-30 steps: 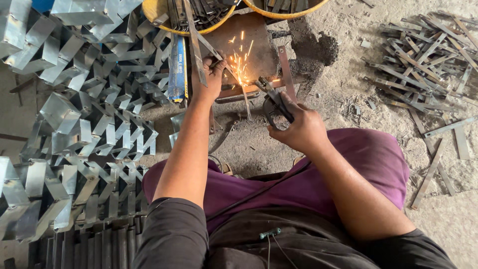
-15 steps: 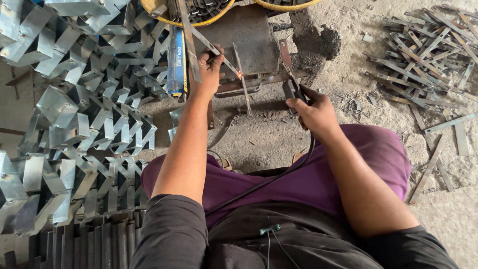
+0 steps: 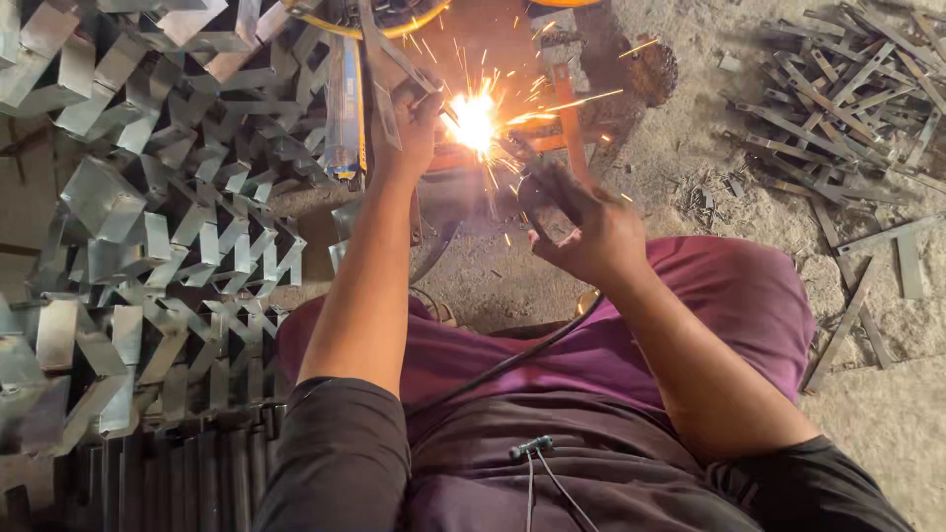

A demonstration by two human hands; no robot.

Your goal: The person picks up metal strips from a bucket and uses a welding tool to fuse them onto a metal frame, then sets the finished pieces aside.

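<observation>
Meanwhile right hand (image 3: 596,236) grips sparking welding holder (image 3: 542,182).

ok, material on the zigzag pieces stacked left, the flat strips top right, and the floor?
Zigzag pieces: look like thin sheet steel, bright grey, possibly galvanised; crisp folds and dull reflections.
Flat strips: bare steel bar by the look, darker matte grey, straight cut ends.
Floor: rough concrete or packed grit, pale and grainy.
The piece the left hand steadies throws sparks, so metal too.
</observation>
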